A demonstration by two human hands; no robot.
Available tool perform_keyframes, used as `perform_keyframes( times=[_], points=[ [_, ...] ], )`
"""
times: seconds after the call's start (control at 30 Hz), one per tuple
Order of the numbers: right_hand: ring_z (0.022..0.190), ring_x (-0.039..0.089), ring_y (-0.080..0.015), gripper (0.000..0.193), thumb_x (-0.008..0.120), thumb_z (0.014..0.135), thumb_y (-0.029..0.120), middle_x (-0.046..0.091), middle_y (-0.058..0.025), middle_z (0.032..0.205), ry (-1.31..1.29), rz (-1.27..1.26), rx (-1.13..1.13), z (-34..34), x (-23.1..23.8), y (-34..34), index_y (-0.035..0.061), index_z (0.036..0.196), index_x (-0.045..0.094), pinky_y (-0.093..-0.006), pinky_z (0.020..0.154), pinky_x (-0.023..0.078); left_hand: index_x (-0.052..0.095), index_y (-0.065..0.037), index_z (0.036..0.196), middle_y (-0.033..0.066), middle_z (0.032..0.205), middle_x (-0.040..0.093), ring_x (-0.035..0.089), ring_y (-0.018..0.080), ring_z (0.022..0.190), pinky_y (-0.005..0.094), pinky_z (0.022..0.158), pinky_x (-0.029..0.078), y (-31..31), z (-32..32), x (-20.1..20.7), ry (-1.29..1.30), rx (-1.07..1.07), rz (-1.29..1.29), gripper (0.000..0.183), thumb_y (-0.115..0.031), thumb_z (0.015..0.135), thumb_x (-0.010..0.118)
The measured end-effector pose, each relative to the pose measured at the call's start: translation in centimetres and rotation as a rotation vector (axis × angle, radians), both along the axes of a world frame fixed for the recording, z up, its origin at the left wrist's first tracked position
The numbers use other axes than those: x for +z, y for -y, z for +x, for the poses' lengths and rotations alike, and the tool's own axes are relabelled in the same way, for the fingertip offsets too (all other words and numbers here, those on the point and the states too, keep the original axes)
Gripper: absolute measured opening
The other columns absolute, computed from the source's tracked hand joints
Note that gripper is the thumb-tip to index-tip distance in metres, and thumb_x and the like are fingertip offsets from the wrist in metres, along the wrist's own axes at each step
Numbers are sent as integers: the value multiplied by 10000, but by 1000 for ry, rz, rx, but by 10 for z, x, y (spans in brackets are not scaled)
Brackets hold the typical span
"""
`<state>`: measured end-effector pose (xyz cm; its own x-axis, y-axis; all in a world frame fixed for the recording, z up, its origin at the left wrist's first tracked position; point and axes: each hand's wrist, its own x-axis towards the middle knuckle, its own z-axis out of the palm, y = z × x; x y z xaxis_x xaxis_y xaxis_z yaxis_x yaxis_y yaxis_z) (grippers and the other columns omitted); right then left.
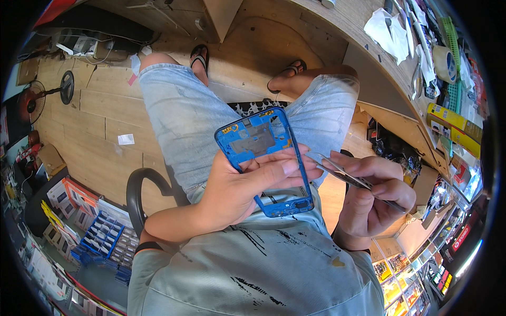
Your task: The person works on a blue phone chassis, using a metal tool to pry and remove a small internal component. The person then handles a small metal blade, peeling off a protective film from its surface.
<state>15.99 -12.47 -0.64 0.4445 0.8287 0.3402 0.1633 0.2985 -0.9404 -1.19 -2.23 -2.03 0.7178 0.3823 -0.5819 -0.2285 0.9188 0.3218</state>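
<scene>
A blue phone frame (253, 138) is held up over my lap, tilted, with a large opening through its lower part. My left hand (247, 181) is closed round it from the left, the thumb lying across the opening and the fingers behind. On the right, my right hand (377, 192) pinches a pair of metal tweezers (345, 176) between thumb and fingers. The tweezers point left, their tips close to the frame's right edge. Whether the tips touch the frame I cannot tell.
A wooden workbench (348, 21) runs along the upper right, bearing tape, paper and tools. The chair's black armrest (138, 192) is at my left. Blue parts trays (103, 234) and boxes stand at lower left; a fan (34, 100) is at far left.
</scene>
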Motion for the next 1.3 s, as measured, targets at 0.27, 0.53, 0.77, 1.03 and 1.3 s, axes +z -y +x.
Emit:
perform_keyframes(
  times=[0.27,0.53,0.77,1.03,1.3],
  points=[
    [944,697,-355,280,671,981,63,599,-285,1035,13,-10,19,3,-2,0,12,1045,403,-549,855,627,566,110,1253,282,1172,683,691,413,1122,530,985,588,2,2,-1,20,28,32,301,24,969,614],
    [908,719,-380,291,666,976,29,596,-296,1038,47,-15,22,3,-1,0,10,1058,387,-481,815,638,565,107,1265,281,1185,682,693,397,1128,506,971,601,4,1,-2,23,40,46,298,41,977,602],
    [903,717,-377,297,667,965,4,592,-295,1043,29,-12,35,3,-2,-3,9,1056,384,-484,814,639,552,116,1278,280,1191,678,697,379,1121,492,966,605,6,1,-4,15,55,87,312,52,976,593],
    [923,712,-362,313,688,951,4,592,-299,1046,73,-39,59,6,-2,-1,3,1055,393,-494,827,640,531,130,1294,280,1185,679,701,374,1111,487,956,608,3,-1,-3,22,17,120,340,31,975,596],
    [930,712,-364,319,700,958,49,593,-296,1052,63,-34,39,3,-3,1,2,1068,403,-499,843,641,607,105,1241,228,1122,711,731,306,1039,430,933,618,2,2,1,18,74,35,289,50,959,632]
  ],
)
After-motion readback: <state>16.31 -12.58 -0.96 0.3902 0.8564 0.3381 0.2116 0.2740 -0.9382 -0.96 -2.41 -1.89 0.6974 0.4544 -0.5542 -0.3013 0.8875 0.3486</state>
